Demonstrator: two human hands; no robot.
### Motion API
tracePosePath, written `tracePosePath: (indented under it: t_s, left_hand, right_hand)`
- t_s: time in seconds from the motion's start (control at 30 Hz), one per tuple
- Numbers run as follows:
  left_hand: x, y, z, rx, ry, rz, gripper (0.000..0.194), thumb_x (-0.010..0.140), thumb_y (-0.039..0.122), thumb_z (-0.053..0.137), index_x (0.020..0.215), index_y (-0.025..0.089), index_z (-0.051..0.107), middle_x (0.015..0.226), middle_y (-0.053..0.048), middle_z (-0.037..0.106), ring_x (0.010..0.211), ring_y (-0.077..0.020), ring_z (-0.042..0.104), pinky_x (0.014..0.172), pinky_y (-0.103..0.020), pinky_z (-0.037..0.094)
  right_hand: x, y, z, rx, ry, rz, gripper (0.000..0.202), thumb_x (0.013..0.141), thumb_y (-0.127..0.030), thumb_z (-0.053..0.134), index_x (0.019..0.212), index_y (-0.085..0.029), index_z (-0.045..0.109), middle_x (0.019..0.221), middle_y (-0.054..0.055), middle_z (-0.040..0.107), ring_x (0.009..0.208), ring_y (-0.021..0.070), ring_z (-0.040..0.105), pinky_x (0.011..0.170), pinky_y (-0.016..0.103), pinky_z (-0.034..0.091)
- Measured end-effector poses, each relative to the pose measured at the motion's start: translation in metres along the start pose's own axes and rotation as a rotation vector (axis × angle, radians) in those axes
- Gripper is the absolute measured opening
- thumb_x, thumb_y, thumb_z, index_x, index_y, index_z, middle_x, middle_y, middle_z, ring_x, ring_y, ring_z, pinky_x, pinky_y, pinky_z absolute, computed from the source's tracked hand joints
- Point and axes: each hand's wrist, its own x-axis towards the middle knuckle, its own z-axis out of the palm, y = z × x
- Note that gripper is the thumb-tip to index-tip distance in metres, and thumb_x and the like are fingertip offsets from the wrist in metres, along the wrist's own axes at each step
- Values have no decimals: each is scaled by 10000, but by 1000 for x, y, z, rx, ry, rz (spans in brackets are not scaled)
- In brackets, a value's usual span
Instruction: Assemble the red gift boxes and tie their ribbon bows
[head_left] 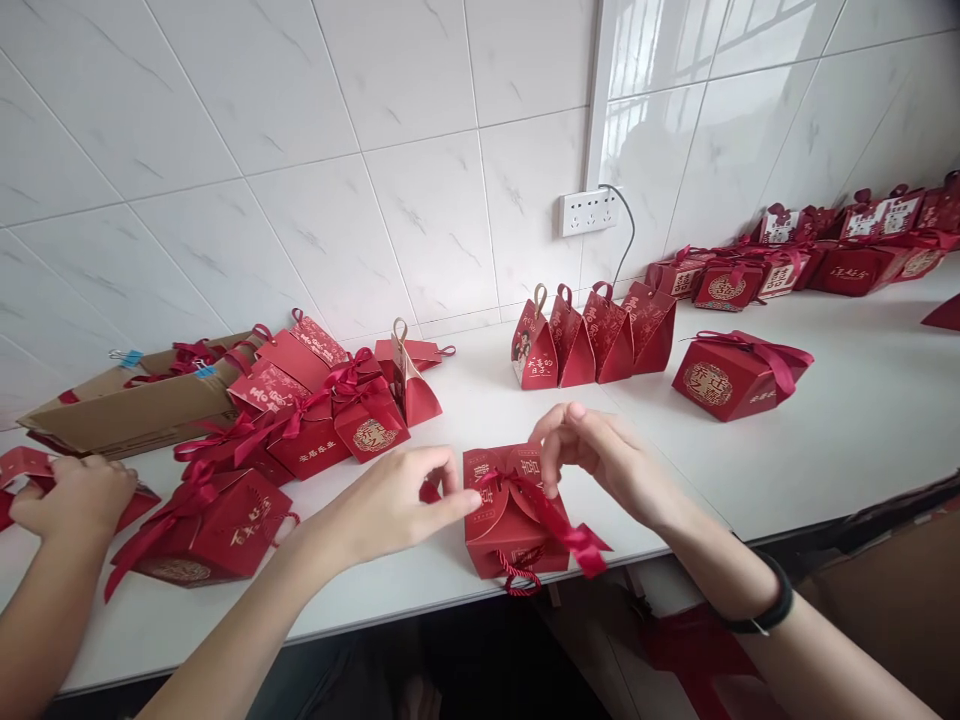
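Note:
A red gift box [484, 545] with gold lettering, curved top flaps and a twisted cord handle sits near the table's front edge. A red satin ribbon [551, 515] is tied across its top, one tail hanging to the right. At the box's left side is my left hand [405, 505], fingers curled, a bit of red ribbon showing between fingers and thumb. My right hand [607, 455] is over the box's right rear corner, thumb raised apart from the bent fingers. Those fingertips are close to the ribbon; whether they touch it I cannot tell.
Another person's hand [82, 495] is at far left on a red box. Nearby stand a ribboned box [225, 530], more red boxes [311, 440] and a cardboard carton [135, 410]. Triangular boxes [574, 345] line the wall; a finished-looking box [731, 375] stands right.

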Motion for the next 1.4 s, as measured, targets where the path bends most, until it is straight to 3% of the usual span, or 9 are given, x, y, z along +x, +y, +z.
tracePosePath:
  t_s: [0.23,0.37,0.5,0.77,0.93,1.0,1.1,1.27,1.4]
  left_hand:
    - [23,-3,3,234,144,180,164,867,241,455,814,207,606,854,-20,588,848,-177,539,732,-298,424]
    - [49,7,4,399,330,381,144,875,201,471,851,187,612,910,-37,549,943,-193,501,858,-354,395]
    - [50,21,13,321,477,200,113,865,203,464,921,171,558,859,-28,568,768,-163,539,693,-288,411]
    - [14,25,23,-124,81,-88,454,863,530,315,609,180,454,585,10,514,531,-127,458,484,-246,288]
    - [26,23,16,-109,-94,-183,395,732,524,509,547,180,446,471,36,398,409,-88,288,411,-255,174]
    - [29,23,15,-93,-120,-134,305,688,433,566,544,178,481,487,32,435,411,-85,295,411,-256,151]
    - [29,19,14,-102,-130,-71,216,702,361,530,600,173,564,580,3,548,475,-110,419,430,-248,214]
    - [25,7,12,-150,-86,-84,205,743,333,460,739,177,593,674,-9,600,580,-142,520,491,-239,308]
    - [24,-2,14,-191,-11,-124,183,759,339,453,740,176,534,632,8,567,548,-133,493,501,-240,306]
  right_hand:
    - [-21,-21,6,-959,12,117,366,817,-467,516,571,-198,482,486,-10,508,424,98,376,427,248,270]
    - [-29,-16,16,-1088,-39,93,238,756,-280,577,581,-204,434,585,-16,558,450,91,388,440,229,276]
    - [-33,-17,17,-983,-86,119,158,786,-223,497,633,-211,463,613,-32,564,478,86,421,468,206,321]
    - [-31,-20,36,-530,-127,140,44,823,-202,462,781,-214,465,563,-61,521,465,75,431,446,182,337]
    - [-38,-44,46,-579,-400,-10,28,805,-203,543,828,-219,547,642,-44,576,509,73,486,472,173,372]
    - [-32,-51,34,-699,-359,-40,94,838,-251,524,771,-207,573,588,-38,576,471,78,477,447,187,360]
    - [-8,-45,12,-990,-46,-133,225,879,-250,454,736,-179,612,622,13,606,522,117,527,493,230,397]
    - [25,-11,6,-1128,-377,-353,306,855,-55,427,1027,-179,648,1180,101,584,954,162,599,800,264,459]
    - [17,-2,18,-1389,-224,-546,265,888,-107,400,821,-122,656,1043,140,635,896,215,575,748,329,427]
